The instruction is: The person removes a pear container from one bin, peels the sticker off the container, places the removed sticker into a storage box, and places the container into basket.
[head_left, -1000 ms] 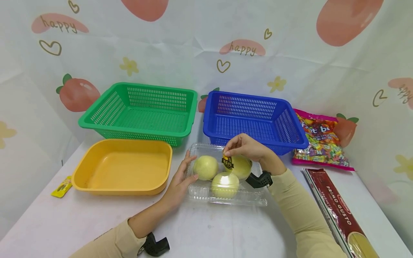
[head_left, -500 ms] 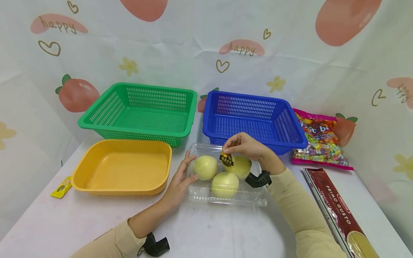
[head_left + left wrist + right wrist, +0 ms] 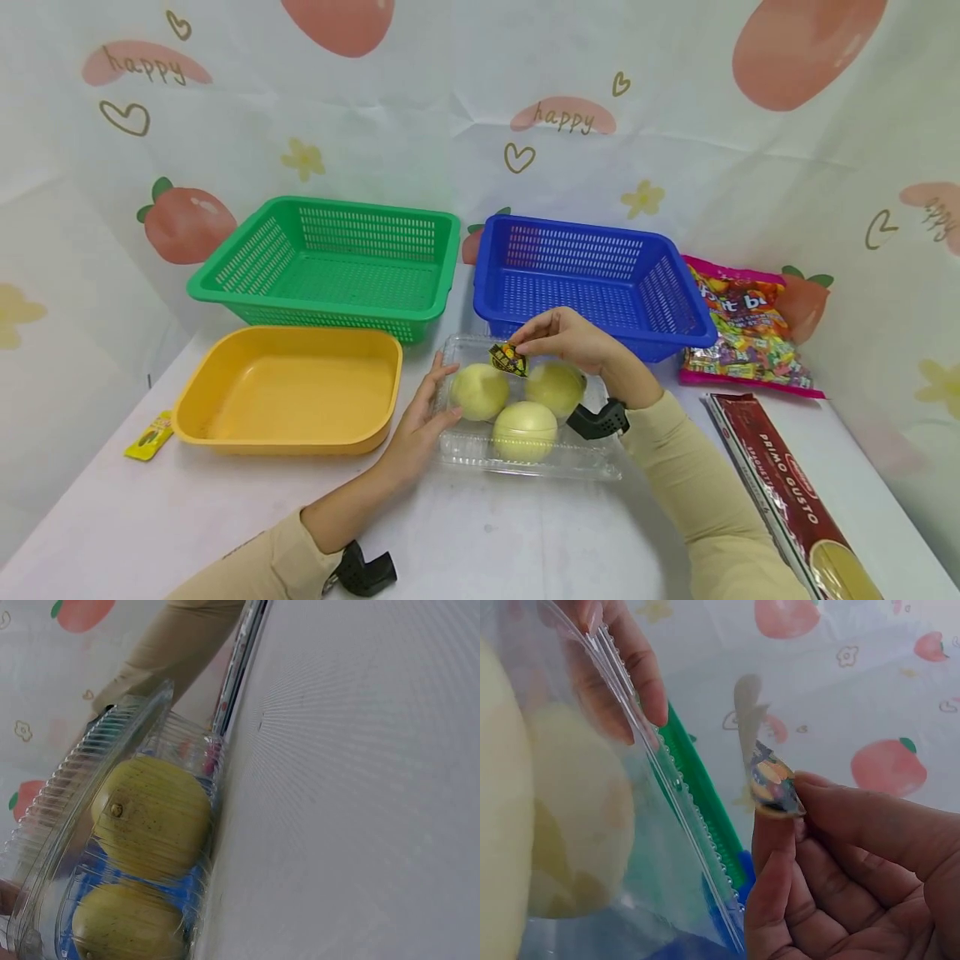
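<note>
A clear plastic clamshell box (image 3: pixel 457 457) lies on the table with three round pale yellow fruits (image 3: pixel 525 433) inside. My left hand (image 3: pixel 415 421) holds its left side, thumb at the front of the lid and fingers along the edge. Over the back of the lid my right hand (image 3: pixel 566 340) pinches a black and gold sticker (image 3: pixel 508 360) between thumb and forefinger. In the right wrist view the sticker (image 3: pixel 775 784) curls up from the fingertips, its pale back showing. Through the box wall in the left wrist view, two fruits (image 3: pixel 154 817) show.
Behind stand a green basket (image 3: pixel 360 317) and a blue basket (image 3: pixel 592 333), with a yellow basin (image 3: pixel 288 446) at left. A small yellow packet (image 3: pixel 150 435) lies beside the basin. At right are a candy bag (image 3: pixel 750 333) and a spaghetti packet (image 3: pixel 787 492).
My right hand's fingertips have shifted slightly left, and the sticker has swung left and up, from over the right fruit to behind the left one. My left hand stays at the box.
</note>
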`<action>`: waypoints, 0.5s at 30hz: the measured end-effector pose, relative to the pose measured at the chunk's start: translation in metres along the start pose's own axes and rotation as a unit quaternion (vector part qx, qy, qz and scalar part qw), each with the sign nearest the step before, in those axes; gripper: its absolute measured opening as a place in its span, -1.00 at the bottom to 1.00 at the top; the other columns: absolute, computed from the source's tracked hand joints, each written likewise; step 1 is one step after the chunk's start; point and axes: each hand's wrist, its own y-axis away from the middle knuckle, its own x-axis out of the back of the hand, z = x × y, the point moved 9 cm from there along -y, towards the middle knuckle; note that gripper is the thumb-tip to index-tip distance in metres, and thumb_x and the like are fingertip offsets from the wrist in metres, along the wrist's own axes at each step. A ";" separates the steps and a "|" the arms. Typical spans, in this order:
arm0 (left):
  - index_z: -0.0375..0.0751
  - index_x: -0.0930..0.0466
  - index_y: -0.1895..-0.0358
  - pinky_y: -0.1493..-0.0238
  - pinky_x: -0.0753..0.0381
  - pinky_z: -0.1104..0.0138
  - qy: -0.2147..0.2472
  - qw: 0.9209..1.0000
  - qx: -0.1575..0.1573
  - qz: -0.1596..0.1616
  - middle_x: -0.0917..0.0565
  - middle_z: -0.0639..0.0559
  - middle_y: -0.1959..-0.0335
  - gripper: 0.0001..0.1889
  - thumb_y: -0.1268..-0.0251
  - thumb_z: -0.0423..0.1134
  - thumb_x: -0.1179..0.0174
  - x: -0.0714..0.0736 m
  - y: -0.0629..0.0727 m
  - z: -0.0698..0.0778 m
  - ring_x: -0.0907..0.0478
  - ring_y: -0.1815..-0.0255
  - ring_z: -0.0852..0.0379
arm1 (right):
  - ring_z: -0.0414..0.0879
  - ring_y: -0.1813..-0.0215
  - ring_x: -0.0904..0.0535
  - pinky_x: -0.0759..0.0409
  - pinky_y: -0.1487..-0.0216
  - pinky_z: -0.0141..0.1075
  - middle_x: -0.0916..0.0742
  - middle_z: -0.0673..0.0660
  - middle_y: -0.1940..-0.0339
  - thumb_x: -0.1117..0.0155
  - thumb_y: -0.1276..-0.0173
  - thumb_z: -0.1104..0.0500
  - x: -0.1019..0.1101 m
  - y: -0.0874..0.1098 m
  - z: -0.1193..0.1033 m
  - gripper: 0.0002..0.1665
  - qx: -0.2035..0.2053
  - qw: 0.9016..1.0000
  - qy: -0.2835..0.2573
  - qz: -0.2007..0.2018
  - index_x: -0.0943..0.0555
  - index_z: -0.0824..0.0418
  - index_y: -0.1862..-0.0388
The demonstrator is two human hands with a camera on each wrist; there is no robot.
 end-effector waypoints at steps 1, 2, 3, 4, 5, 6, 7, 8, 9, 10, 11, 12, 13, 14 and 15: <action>-0.27 -0.05 -0.39 -0.48 0.37 -0.05 0.000 1.000 0.001 0.000 0.33 -0.10 -0.53 -0.43 -0.31 -0.46 0.10 0.000 0.000 0.000 0.41 -0.53 -0.09 | -0.21 0.22 -0.68 -0.62 -0.01 -0.33 -0.76 -0.07 0.36 -0.22 -0.24 0.37 0.000 0.000 0.000 -0.81 -0.001 1.000 0.001 -0.001 -0.65 0.35 0.17; -0.26 -0.05 -0.39 -0.49 0.36 -0.04 -0.002 1.000 0.004 0.000 0.33 -0.08 -0.53 -0.43 -0.31 -0.46 0.10 0.000 0.000 0.000 0.41 -0.54 -0.08 | -0.21 0.22 -0.68 -0.62 -0.02 -0.33 -0.76 -0.07 0.36 -0.22 -0.24 0.36 0.000 0.000 0.000 -0.81 -0.002 1.000 0.002 -0.002 -0.65 0.35 0.16; -0.24 -0.05 -0.39 -0.49 0.36 -0.03 -0.004 1.000 0.007 0.000 0.33 -0.07 -0.53 -0.43 -0.31 -0.46 0.10 0.000 0.000 0.000 0.40 -0.54 -0.06 | -0.21 0.22 -0.68 -0.62 -0.02 -0.32 -0.76 -0.07 0.36 -0.22 -0.24 0.36 -0.001 0.000 -0.001 -0.81 -0.002 1.000 0.001 -0.003 -0.65 0.35 0.16; -0.21 -0.06 -0.39 -0.49 0.37 -0.03 -0.009 1.000 0.011 0.000 0.33 -0.04 -0.53 -0.43 -0.31 -0.45 0.09 0.000 0.000 0.001 0.41 -0.54 -0.06 | -0.21 0.22 -0.68 -0.62 -0.02 -0.32 -0.76 -0.07 0.36 -0.22 -0.24 0.36 -0.001 0.000 -0.001 -0.80 -0.002 1.000 0.001 -0.002 -0.64 0.36 0.16; -0.18 -0.07 -0.39 -0.49 0.37 -0.04 -0.015 1.000 0.014 0.001 0.32 -0.03 -0.54 -0.43 -0.31 -0.45 0.09 0.001 0.000 0.001 0.41 -0.54 -0.06 | -0.22 0.22 -0.68 -0.62 -0.01 -0.32 -0.76 -0.07 0.36 -0.22 -0.24 0.37 -0.001 0.000 -0.002 -0.80 -0.002 1.000 0.000 -0.001 -0.64 0.37 0.16; -0.16 -0.08 -0.39 -0.48 0.38 -0.07 -0.021 1.000 0.015 0.002 0.31 -0.03 -0.54 -0.43 -0.31 -0.44 0.08 0.001 0.000 0.002 0.41 -0.54 -0.08 | -0.22 0.22 -0.68 -0.63 0.00 -0.32 -0.76 -0.07 0.36 -0.21 -0.24 0.37 -0.001 0.000 -0.002 -0.80 -0.004 1.000 -0.001 0.001 -0.64 0.37 0.16; -0.14 -0.09 -0.39 -0.47 0.39 -0.10 -0.030 0.999 0.017 0.003 0.30 -0.03 -0.54 -0.43 -0.31 -0.43 0.07 0.002 0.000 0.003 0.41 -0.53 -0.11 | -0.22 0.23 -0.68 -0.63 0.02 -0.32 -0.76 -0.07 0.37 -0.21 -0.24 0.38 0.000 0.000 -0.003 -0.80 -0.004 1.000 0.000 0.006 -0.64 0.38 0.16; -0.11 -0.11 -0.38 -0.46 0.40 -0.12 -0.038 0.999 0.021 0.004 0.29 -0.02 -0.54 -0.43 -0.31 -0.42 0.06 0.003 0.000 0.004 0.42 -0.53 -0.13 | -0.22 0.24 -0.68 -0.64 0.03 -0.32 -0.76 -0.07 0.38 -0.21 -0.24 0.38 0.000 0.000 -0.004 -0.80 -0.005 1.000 0.001 0.010 -0.63 0.40 0.16; -0.10 -0.12 -0.38 -0.44 0.41 -0.16 -0.046 0.999 0.022 0.006 0.28 -0.04 -0.54 -0.43 -0.30 -0.42 0.05 0.004 0.000 0.004 0.42 -0.52 -0.17 | -0.22 0.25 -0.68 -0.64 0.04 -0.33 -0.76 -0.06 0.39 -0.20 -0.24 0.39 0.001 0.000 -0.005 -0.80 -0.005 1.000 0.002 0.015 -0.63 0.41 0.15; -0.11 -0.14 -0.38 -0.42 0.42 -0.19 -0.054 0.998 0.022 0.008 0.26 -0.07 -0.54 -0.43 -0.29 -0.42 0.03 0.005 0.000 0.006 0.43 -0.52 -0.20 | -0.22 0.26 -0.68 -0.65 0.06 -0.34 -0.76 -0.06 0.40 -0.20 -0.23 0.39 0.001 0.000 -0.006 -0.79 -0.007 1.000 0.004 0.020 -0.62 0.43 0.15; -0.12 -0.15 -0.37 -0.41 0.42 -0.22 -0.060 0.998 0.022 0.008 0.24 -0.09 -0.53 -0.43 -0.29 -0.41 0.01 0.006 -0.001 0.008 0.42 -0.52 -0.22 | -0.22 0.27 -0.68 -0.65 0.07 -0.34 -0.76 -0.06 0.40 -0.21 -0.23 0.39 0.001 0.000 -0.008 -0.80 -0.008 1.000 0.007 0.025 -0.63 0.43 0.16; -0.15 -0.16 -0.37 -0.40 0.42 -0.24 -0.064 0.998 0.018 0.008 0.23 -0.11 -0.53 -0.43 -0.28 -0.41 0.00 0.007 -0.001 0.010 0.41 -0.51 -0.23 | -0.22 0.28 -0.68 -0.65 0.08 -0.32 -0.76 -0.06 0.41 -0.21 -0.23 0.38 0.002 0.000 -0.009 -0.80 -0.009 0.999 0.009 0.030 -0.63 0.42 0.17; -0.16 -0.17 -0.37 -0.39 0.42 -0.25 -0.064 0.998 0.014 0.009 0.22 -0.12 -0.53 -0.43 -0.28 -0.42 -0.01 0.009 -0.001 0.014 0.40 -0.51 -0.24 | -0.22 0.28 -0.67 -0.65 0.07 -0.30 -0.76 -0.06 0.42 -0.22 -0.22 0.38 0.002 0.000 -0.011 -0.81 -0.009 0.999 0.012 0.033 -0.64 0.40 0.18; -0.19 -0.18 -0.36 -0.39 0.41 -0.25 -0.063 0.998 0.008 0.008 0.21 -0.13 -0.53 -0.44 -0.28 -0.42 -0.01 0.010 -0.001 0.018 0.38 -0.52 -0.23 | -0.22 0.28 -0.67 -0.65 0.07 -0.30 -0.76 -0.07 0.42 -0.22 -0.22 0.38 0.002 0.000 -0.013 -0.82 -0.009 0.999 0.013 0.035 -0.65 0.38 0.19; -0.22 -0.19 -0.36 -0.38 0.39 -0.26 -0.061 0.998 -0.002 0.006 0.20 -0.15 -0.53 -0.45 -0.28 -0.42 -0.02 0.012 -0.001 0.022 0.36 -0.52 -0.22 | -0.23 0.28 -0.67 -0.65 0.06 -0.28 -0.76 -0.06 0.42 -0.22 -0.22 0.38 0.002 -0.001 -0.016 -0.83 -0.010 0.999 0.013 0.037 -0.65 0.36 0.20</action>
